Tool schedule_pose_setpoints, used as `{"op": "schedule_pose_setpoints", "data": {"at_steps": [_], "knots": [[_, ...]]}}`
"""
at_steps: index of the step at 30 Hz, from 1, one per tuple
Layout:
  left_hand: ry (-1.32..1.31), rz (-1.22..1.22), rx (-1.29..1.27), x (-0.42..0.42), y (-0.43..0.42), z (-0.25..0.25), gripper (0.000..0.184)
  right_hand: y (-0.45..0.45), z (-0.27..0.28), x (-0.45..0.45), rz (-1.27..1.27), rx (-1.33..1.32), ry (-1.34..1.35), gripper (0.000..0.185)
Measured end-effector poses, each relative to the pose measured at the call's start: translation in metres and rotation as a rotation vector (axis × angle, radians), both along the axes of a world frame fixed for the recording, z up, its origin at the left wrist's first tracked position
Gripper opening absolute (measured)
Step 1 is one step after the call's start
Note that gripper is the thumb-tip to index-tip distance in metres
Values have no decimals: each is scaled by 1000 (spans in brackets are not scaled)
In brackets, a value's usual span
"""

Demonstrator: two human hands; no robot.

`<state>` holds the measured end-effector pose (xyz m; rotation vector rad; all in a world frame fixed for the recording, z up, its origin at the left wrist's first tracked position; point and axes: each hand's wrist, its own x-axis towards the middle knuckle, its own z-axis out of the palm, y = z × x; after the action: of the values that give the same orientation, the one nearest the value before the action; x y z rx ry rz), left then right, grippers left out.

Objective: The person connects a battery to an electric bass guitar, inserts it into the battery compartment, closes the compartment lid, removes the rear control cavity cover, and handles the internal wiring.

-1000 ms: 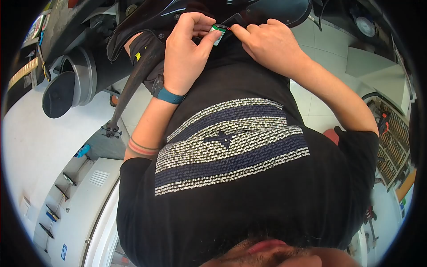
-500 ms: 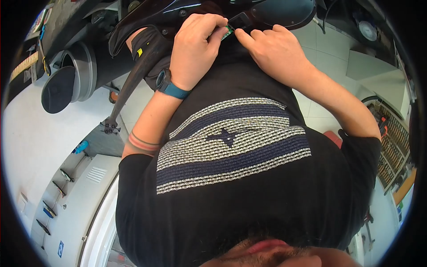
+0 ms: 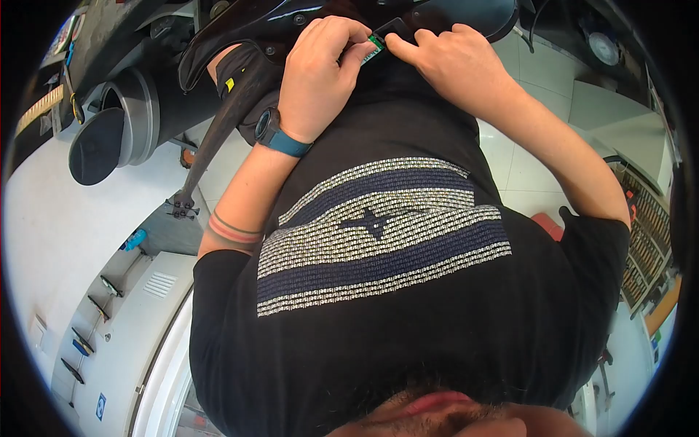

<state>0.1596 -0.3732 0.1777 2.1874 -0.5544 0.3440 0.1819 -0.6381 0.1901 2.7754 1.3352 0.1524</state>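
My left hand [image 3: 320, 76], with a watch [image 3: 271, 132] on its wrist, pinches a small green-and-white piece with lettering [image 3: 373, 49] between thumb and fingers. Close on its right is my right hand [image 3: 455, 65], fingers curled and the index fingertip at a dark rectangular piece [image 3: 393, 30]. The right thumb is hidden, so what that hand grips, if anything, cannot be made out. Both hands are at the lower edge of a glossy black vehicle panel [image 3: 451, 18], above my lap.
A grey exhaust-like cylinder [image 3: 138, 116] with a dark end juts in at the left. Below it a black bar [image 3: 226, 131] slants down. To the right are a round gauge [image 3: 603, 49] and a rack of tools [image 3: 641, 233]. Light floor tiles [image 3: 535, 95] show beneath.
My right hand has shifted slightly up, its index finger more bent. More of the green-and-white piece shows. My left hand keeps its pinch, nearly in place.
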Motion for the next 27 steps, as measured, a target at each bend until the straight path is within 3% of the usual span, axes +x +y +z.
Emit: {"op": "schedule_pose_setpoints", "data": {"at_steps": [2,11,14,21,24,27], "knots": [[-80,-60,-8,5,5,-6,21,-4,4,6,64,37,-11,31],[-259,-186,5,16,5,-17,30,5,14,6,17,-46,42,14],[-312,-208,3,18,5,-23,30,0,14,10,70,44,79,13],[-365,-236,1,25,-7,-29,27,-12,-3,5,-40,478,108,18],[-409,-225,107,26,-3,-31,27,8,-10,6,-57,622,21,38],[-399,-147,180,17,7,-24,30,8,-12,1,-76,547,46,42]]}}
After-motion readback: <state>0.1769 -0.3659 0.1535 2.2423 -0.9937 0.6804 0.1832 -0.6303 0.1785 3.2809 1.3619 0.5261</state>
